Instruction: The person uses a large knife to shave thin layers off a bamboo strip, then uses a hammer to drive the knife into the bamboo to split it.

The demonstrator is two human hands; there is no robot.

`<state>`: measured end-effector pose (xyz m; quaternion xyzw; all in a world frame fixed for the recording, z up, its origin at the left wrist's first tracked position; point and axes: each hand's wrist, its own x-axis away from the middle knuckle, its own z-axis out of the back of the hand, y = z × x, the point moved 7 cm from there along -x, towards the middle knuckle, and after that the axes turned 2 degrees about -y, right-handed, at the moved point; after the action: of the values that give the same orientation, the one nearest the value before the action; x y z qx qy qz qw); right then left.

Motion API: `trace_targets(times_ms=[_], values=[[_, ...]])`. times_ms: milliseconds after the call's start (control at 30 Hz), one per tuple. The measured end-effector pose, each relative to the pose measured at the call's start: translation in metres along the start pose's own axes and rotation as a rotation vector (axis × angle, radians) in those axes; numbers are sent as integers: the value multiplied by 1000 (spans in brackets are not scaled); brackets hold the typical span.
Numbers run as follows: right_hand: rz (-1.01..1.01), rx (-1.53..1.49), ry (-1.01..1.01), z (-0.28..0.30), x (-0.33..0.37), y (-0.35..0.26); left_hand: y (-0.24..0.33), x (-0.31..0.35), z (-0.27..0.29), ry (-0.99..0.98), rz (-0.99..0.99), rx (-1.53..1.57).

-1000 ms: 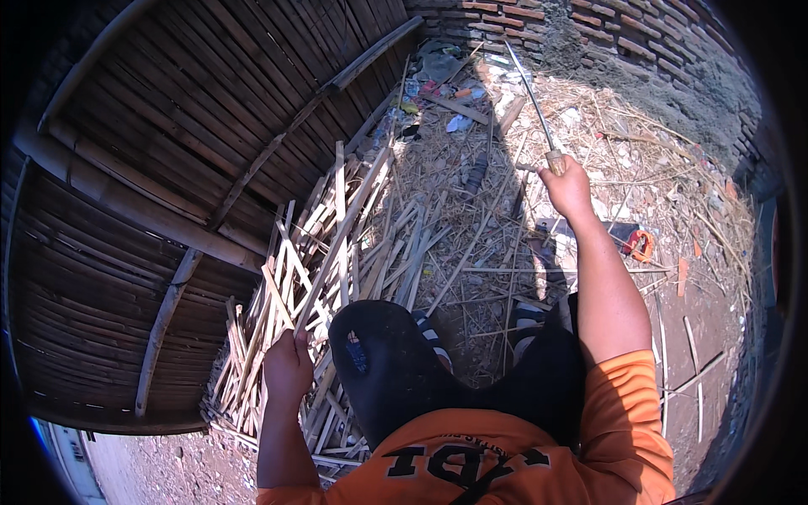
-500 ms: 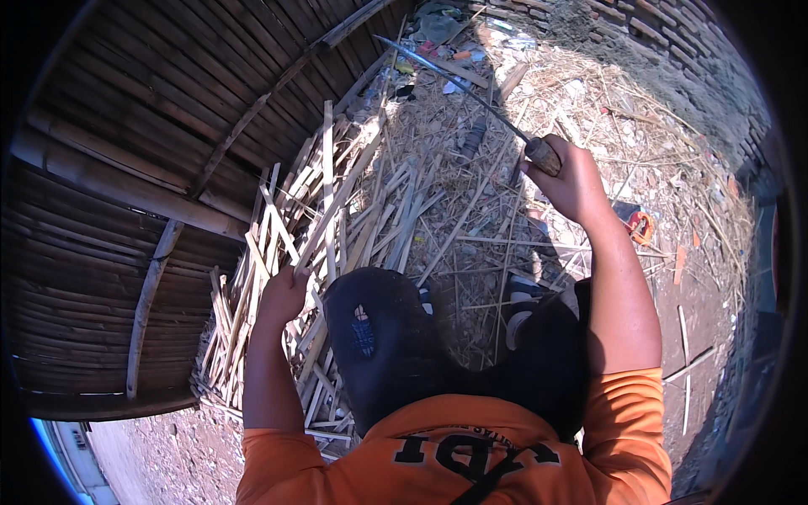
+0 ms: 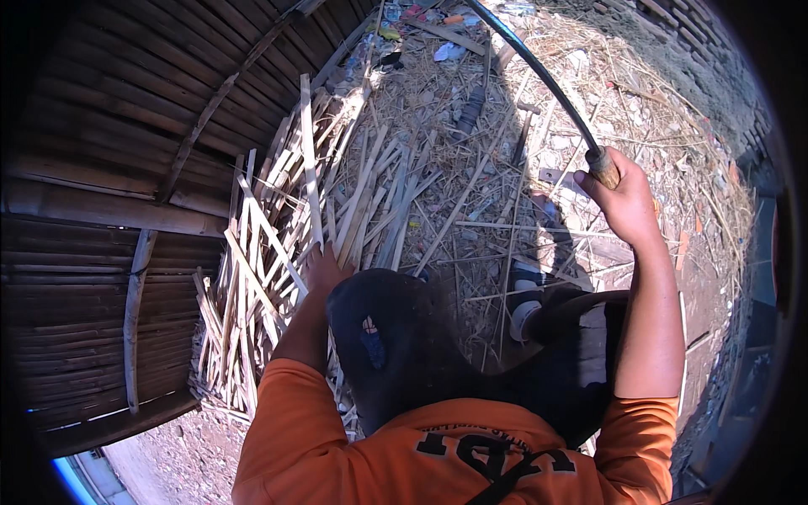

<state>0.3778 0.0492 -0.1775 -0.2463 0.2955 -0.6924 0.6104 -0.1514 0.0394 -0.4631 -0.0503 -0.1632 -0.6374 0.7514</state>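
Note:
My right hand (image 3: 629,198) is wrapped round the wooden handle (image 3: 603,168) of a machete. Its long dark blade (image 3: 547,80) points up and away to the left, and the tip runs out of the picture. Low at the left, beside my bent knee, my left hand (image 3: 326,271) reaches onto a heap of split bamboo strips (image 3: 269,219). The fingers look stretched out and apart. They touch the near end of a long pale strip (image 3: 310,160), with no firm grip visible.
A slatted bamboo wall (image 3: 84,278) rises close along the left. Straw, loose sticks and scraps of litter cover the ground (image 3: 471,194). A brick wall (image 3: 673,34) stands at the far right. My dark-trousered knee (image 3: 379,328) is beside the heap, and a shoe (image 3: 526,307) shows further right.
My left hand has moved right and forward along the heap; the strip it seemed to hold is no longer in it. My right hand has swung the machete rightward, and the blade looks closer.

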Motion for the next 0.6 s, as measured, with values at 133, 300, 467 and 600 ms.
trace_targets(times_ms=[133, 300, 467, 600], values=[[-124, -32, -53, -11, -2, -10, -31, 17, -82, 209, 14, -235], [-32, 15, -12, -28, -10, -11, -66, 33, -118, 393, 20, -394], [-106, -4, -56, -37, -12, -13, -88, 20, -80, 282, -13, -351], [-86, -96, -64, -47, -13, -20, -130, 13, -31, 395, 133, -309]])
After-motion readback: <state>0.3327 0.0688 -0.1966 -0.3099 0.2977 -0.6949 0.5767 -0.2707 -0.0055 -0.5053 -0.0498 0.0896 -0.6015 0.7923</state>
